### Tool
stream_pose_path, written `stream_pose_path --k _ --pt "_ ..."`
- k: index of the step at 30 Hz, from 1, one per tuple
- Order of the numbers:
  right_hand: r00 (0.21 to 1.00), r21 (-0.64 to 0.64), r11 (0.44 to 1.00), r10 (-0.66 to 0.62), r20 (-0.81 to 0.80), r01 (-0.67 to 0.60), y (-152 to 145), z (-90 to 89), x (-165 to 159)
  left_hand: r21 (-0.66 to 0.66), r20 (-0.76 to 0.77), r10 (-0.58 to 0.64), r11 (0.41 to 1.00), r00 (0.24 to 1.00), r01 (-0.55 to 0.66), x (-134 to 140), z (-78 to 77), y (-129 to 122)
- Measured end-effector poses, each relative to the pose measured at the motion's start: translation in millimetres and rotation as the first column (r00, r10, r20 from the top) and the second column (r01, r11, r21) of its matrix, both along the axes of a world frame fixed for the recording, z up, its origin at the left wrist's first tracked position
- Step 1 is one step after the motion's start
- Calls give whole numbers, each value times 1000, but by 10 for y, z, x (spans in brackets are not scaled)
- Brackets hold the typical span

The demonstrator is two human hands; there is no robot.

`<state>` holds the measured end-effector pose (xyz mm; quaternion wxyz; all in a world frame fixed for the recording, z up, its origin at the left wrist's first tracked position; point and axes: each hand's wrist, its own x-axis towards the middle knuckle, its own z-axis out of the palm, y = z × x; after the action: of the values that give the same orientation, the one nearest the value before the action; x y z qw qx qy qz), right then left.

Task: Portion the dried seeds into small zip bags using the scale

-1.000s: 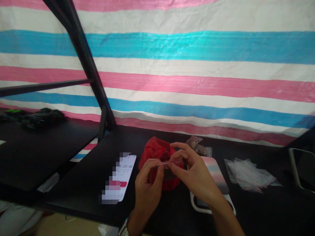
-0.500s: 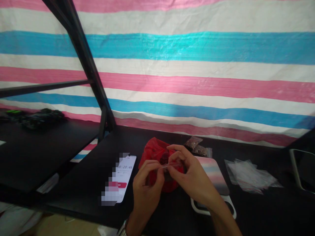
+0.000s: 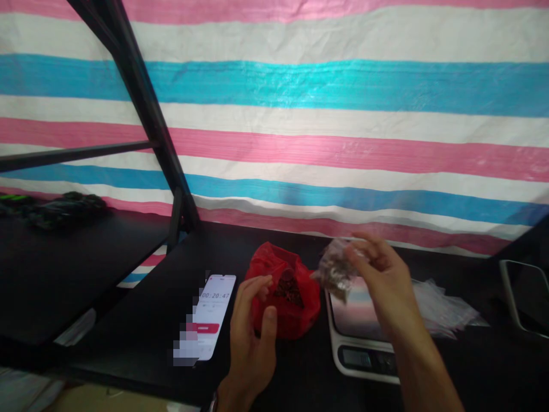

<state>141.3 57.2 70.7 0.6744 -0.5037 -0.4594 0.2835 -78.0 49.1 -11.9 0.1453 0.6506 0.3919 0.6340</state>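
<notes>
My right hand (image 3: 380, 272) pinches a small clear plastic bag (image 3: 337, 272) by its top edge, above the back of the kitchen scale (image 3: 364, 357). Brownish bits fill the lower part of this bag, and it is somewhat blurred. My left hand (image 3: 253, 326) is open, fingers apart and holding nothing, at the left front of the red plastic bag (image 3: 285, 323). That red bag stands with its mouth open. Inside it lie dark reddish-brown dried pieces (image 3: 290, 289) and a round dark object (image 3: 288, 276). The two small filled bags behind the scale are hidden now.
A phone (image 3: 212, 320) showing a timer lies left of the red bag. Flat clear bags (image 3: 450, 309) are piled right of the scale. Another device (image 3: 525, 297) stands at the far right. A black frame post (image 3: 146, 109) rises at left before a striped sheet (image 3: 321, 120).
My hands have parted. The right moved right and up with the small bag, away from the red bag. My left hand let go and opened. The scale's display has come into view.
</notes>
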Motion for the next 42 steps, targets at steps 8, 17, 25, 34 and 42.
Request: stream_pose_path --k 8,17,25,34,42 --pt "905 -119 909 -371 209 400 426 -495 512 72 -324 293 956 900 -285 -117 -23 111" --pt "818 18 1000 -11 575 2 135 -207 -105 -41 -575 198 962 794 -270 -112 -209 266" --pt "548 -359 925 364 753 -120 85 -325 -375 8 -507 295 941 810 -337 -197 -165 249" --pt "352 -395 918 357 865 40 27 -184 -96 85 -730 39 996 682 34 -349 51 129" --pt "349 -376 927 355 867 -8 -173 -155 8 42 -709 0 998 706 42 -385 163 84"
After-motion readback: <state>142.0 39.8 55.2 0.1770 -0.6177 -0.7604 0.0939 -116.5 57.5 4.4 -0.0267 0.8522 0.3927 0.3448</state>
